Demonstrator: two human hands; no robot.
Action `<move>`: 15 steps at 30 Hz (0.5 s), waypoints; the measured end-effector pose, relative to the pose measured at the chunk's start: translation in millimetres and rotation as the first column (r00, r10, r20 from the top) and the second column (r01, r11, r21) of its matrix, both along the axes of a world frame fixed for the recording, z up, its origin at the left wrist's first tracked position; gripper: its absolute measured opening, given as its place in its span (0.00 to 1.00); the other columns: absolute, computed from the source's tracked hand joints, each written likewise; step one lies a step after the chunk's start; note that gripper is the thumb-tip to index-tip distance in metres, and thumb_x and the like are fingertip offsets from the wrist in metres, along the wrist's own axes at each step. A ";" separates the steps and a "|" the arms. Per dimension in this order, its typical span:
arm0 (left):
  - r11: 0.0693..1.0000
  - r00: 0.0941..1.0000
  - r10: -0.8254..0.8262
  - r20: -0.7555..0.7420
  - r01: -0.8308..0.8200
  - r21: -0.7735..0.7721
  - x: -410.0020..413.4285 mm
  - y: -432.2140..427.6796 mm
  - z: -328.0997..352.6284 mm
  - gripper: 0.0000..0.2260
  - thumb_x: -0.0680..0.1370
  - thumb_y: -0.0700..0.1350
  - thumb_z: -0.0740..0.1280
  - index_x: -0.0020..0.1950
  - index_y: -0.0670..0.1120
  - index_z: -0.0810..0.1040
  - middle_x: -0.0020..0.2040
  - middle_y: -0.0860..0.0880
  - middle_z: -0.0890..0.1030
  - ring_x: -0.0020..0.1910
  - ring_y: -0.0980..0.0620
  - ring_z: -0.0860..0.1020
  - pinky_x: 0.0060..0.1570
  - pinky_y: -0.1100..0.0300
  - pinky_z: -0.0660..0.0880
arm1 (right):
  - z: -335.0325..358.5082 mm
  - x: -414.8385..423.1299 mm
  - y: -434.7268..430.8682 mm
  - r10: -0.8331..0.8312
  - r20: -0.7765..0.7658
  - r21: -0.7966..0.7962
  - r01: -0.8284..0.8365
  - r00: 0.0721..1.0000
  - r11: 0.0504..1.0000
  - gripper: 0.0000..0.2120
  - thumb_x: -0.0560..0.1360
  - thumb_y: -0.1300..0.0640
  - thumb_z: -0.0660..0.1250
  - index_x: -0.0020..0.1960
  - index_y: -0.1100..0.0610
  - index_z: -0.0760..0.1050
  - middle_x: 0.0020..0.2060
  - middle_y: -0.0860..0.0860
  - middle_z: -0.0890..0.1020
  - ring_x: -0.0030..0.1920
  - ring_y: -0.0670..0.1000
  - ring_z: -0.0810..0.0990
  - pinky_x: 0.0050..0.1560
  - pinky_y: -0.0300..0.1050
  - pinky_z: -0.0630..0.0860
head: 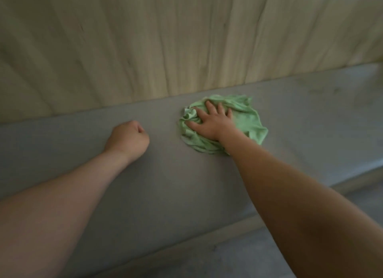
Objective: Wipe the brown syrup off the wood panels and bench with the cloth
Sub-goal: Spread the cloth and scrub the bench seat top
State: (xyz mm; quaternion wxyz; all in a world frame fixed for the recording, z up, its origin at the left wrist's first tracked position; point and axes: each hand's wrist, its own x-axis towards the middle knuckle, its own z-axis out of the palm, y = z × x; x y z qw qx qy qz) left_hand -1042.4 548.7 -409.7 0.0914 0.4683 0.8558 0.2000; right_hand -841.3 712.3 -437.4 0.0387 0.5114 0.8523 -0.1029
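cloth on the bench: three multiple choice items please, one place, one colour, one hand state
1. Where does the cloth lie?
A. on the grey bench, below the wood panels
B. on the floor
C. hung on the panels

2. What colour is the cloth?
A. white
B. light green
C. red

3. How is the left hand?
A. flat on the cloth
B. gripping the cloth
C. a fist, holding nothing

1 A: it lies bunched on the bench under the right hand.
2 B: pale green against the grey.
3 C: fingers tucked in, on the bench apart from the cloth.
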 end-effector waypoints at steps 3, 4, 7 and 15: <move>0.996 0.998 0.063 -0.025 -0.061 0.065 -4.4 0.9 1.1 0.08 0.79 0.43 0.62 0.47 0.45 0.80 0.56 0.37 0.83 0.59 0.35 0.78 0.58 0.48 0.76 | -5.7 -50.6 -52.5 0.301 0.011 0.058 -0.301 0.954 0.952 0.38 0.77 0.24 0.49 0.83 0.36 0.51 0.84 0.47 0.46 0.84 0.58 0.44 0.80 0.65 0.42; 0.994 0.997 0.075 -0.033 -0.072 0.086 -3.7 4.5 1.7 0.08 0.79 0.43 0.61 0.48 0.45 0.80 0.57 0.36 0.82 0.60 0.34 0.78 0.59 0.46 0.76 | -10.2 -50.0 -71.6 0.390 0.000 0.084 -0.389 0.921 0.918 0.37 0.77 0.24 0.50 0.82 0.36 0.52 0.84 0.46 0.47 0.84 0.57 0.45 0.80 0.64 0.43; 0.992 0.995 0.091 -0.031 -0.088 0.087 4.5 17.8 4.0 0.10 0.79 0.45 0.61 0.52 0.43 0.80 0.58 0.35 0.81 0.62 0.33 0.76 0.61 0.44 0.75 | -19.6 -3.2 -104.8 0.602 -0.047 0.122 -0.594 0.797 0.795 0.36 0.75 0.22 0.51 0.80 0.32 0.53 0.84 0.44 0.50 0.84 0.52 0.47 0.81 0.58 0.43; 0.984 0.991 -0.125 -0.038 0.129 0.122 73.4 62.5 -6.8 0.08 0.81 0.48 0.64 0.52 0.44 0.79 0.54 0.40 0.83 0.56 0.37 0.79 0.54 0.48 0.77 | 0.0 177.0 19.7 -0.158 -0.029 0.044 0.159 0.987 0.986 0.43 0.69 0.16 0.46 0.81 0.31 0.50 0.84 0.42 0.47 0.84 0.51 0.45 0.82 0.56 0.43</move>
